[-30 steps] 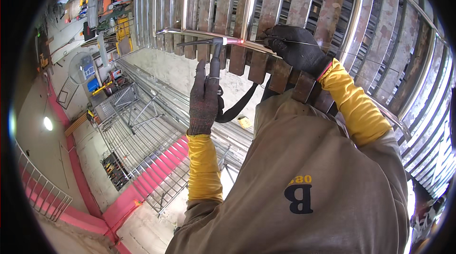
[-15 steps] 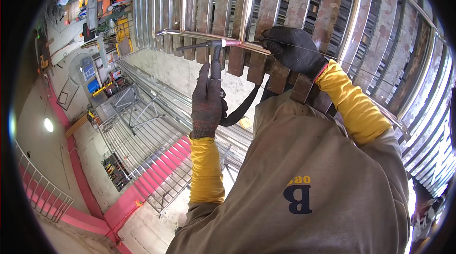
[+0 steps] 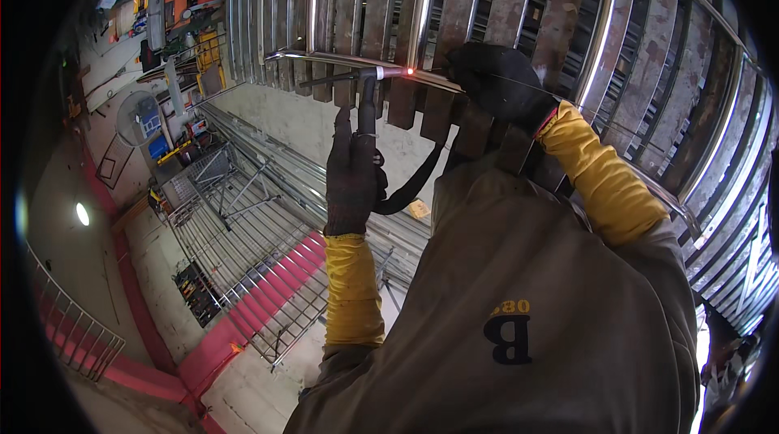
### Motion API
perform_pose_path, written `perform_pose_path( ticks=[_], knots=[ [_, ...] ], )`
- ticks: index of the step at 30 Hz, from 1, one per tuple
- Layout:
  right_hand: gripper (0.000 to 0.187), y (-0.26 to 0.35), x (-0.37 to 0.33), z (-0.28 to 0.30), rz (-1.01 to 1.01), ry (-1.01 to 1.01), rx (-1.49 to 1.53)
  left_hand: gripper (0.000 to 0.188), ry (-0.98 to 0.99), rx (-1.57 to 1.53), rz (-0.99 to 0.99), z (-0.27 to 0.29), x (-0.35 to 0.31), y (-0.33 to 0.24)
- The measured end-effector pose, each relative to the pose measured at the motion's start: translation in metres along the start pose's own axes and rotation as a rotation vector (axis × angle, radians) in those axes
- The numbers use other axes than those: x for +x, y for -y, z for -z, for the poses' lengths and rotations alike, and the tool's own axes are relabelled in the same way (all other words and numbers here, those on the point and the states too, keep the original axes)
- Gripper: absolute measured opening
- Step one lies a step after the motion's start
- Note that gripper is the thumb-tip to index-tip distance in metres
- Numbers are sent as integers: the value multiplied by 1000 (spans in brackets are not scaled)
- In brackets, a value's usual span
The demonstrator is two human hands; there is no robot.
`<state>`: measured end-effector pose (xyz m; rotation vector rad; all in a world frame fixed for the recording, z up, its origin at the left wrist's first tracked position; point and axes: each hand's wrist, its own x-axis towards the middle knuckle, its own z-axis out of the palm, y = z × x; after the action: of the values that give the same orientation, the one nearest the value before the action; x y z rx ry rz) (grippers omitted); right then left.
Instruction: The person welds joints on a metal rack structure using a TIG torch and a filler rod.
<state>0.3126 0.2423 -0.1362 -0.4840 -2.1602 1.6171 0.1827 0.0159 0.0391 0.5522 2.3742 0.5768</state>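
Note:
My left hand (image 3: 351,166), in a dark knitted glove, is closed round the handle of a TIG welding torch (image 3: 369,97). At the torch's tip a small orange-red glow shows against the metal tube frame (image 3: 349,60), where a crossing tube meets the long one. My right hand (image 3: 499,85), in a black glove, pinches a thin filler rod (image 3: 592,105) just right of the glow. The rod trails back over the hand to the right. The tube frame lies on a bench of brown, worn metal slats (image 3: 438,105). Yellow cuffs cover both my forearms.
Below the bench at left lie long metal tubes (image 3: 284,166) and a barred metal frame (image 3: 235,223). A round fan-like guard (image 3: 139,118), a yellow tool stand (image 3: 211,61) and assorted tools are farther left. A pink-edged floor strip (image 3: 268,292) runs beneath the frame. A black torch cable (image 3: 418,186) hangs by my body.
A glow has appeared at the torch's tip, and the surroundings look darker. Both hands have stayed in nearly the same place.

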Motion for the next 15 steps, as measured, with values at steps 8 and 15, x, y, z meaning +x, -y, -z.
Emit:
perform_pose_path(
  ticks=[8,15],
  knots=[
    [27,1,1,-1,36,-36,-54,59,-79,-338,159,-10,-3,-6],
    [27,3,1,0,19,-20,-70,62,-78,-317,131,-8,-5,-4]
  ],
)
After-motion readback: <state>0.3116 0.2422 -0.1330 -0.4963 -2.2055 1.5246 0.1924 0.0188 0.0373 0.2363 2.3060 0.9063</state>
